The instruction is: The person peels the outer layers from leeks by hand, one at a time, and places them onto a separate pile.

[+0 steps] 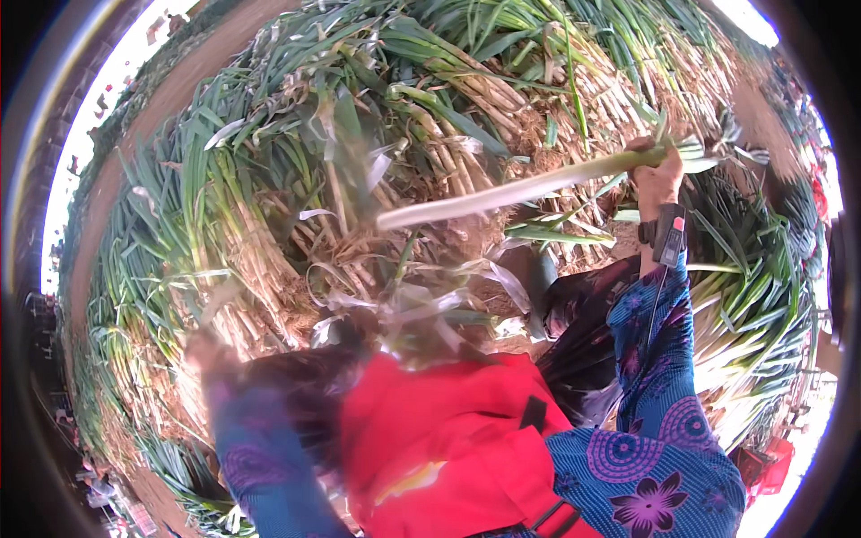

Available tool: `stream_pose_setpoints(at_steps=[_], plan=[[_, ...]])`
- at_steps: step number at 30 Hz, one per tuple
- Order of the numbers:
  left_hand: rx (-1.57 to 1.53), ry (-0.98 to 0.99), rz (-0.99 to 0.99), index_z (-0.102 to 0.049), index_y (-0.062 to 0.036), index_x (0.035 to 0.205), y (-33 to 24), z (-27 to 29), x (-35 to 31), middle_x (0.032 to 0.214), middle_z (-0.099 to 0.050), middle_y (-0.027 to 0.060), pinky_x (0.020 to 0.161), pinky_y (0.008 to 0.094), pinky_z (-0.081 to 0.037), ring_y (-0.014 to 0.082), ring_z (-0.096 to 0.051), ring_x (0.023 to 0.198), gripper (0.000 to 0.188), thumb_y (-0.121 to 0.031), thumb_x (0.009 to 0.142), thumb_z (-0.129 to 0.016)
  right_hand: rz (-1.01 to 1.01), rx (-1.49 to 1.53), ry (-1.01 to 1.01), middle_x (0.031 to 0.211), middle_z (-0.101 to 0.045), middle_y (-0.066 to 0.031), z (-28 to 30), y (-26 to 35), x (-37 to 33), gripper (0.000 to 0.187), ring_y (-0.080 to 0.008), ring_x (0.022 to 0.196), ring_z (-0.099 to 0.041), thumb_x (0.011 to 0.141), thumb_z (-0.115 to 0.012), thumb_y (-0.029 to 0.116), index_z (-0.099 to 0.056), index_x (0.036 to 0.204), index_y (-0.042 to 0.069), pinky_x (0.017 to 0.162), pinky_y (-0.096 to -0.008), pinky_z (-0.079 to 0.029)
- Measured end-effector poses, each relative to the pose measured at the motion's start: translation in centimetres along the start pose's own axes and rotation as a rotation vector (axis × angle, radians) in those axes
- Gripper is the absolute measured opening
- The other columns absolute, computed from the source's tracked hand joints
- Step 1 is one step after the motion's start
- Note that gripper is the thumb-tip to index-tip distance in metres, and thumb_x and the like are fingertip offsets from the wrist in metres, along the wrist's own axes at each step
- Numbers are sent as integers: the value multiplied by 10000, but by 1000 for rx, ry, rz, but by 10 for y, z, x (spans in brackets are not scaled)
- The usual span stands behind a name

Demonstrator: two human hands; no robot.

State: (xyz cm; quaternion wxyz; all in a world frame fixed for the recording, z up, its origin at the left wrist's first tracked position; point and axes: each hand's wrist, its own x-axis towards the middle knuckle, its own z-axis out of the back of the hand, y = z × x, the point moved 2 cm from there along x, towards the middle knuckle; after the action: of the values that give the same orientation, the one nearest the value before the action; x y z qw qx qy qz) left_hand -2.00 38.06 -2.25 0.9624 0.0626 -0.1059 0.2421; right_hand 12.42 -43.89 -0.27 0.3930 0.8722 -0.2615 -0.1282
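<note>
Leek looks stripped; rooty bundles prob. left to do.
R hand: fingers closed on leek's green end, shaft nr peelings. L hand: blurred, nr bundles; fingers' state—can't tell.

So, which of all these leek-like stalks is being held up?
The single pale stalk in the right fingers: smooth and bare along most of its length, it points leftward alone, while the piled stalks lie massed together.
</note>
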Motion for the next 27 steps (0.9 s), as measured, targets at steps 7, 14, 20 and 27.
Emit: stream_pose_setpoints(at_steps=[7, 14, 20, 27], plan=[[-855, 964, -178, -627, -2, 983, -213, 71, -44, 785, -665, 72, 548, 257, -513, 136, -637, 675, 219, -120, 804, -673, -215, 515, 47, 740, -514, -81, -46, -27, -27, 289, -189, 643, -506, 820, -652, 282, -486, 865, 49, 637, -349, -490], [-978, 333, -840, -677, -26, 945, -394, 136, -116, 862, -658, 116, 717, 345, -507, 225, -659, 766, 152, -93, 808, -676, -221, 410, 145, 723, -483, -65, -106, -36, -60, 294, -203, 655, -474, 904, -536, 323, -499, 879, 32, 626, -365, -416], [-891, 179, -789, -685, -43, 916, -433, 122, -116, 864, -650, 104, 701, 378, -497, 299, -642, 748, 115, -88, 819, -645, -261, 425, 262, 794, -485, -70, -113, -41, -72, 309, -203, 710, -472, 894, -556, 316, -505, 953, 17, 668, -339, -426], [-839, 159, -874, -664, -58, 858, -442, 109, -124, 815, -617, 111, 656, 421, -490, 324, -622, 745, 122, -70, 737, -647, -244, 385, 206, 781, -492, -75, -112, -39, -77, 308, -206, 694, -475, 887, -574, 310, -517, 959, 16, 652, -350, -425]])
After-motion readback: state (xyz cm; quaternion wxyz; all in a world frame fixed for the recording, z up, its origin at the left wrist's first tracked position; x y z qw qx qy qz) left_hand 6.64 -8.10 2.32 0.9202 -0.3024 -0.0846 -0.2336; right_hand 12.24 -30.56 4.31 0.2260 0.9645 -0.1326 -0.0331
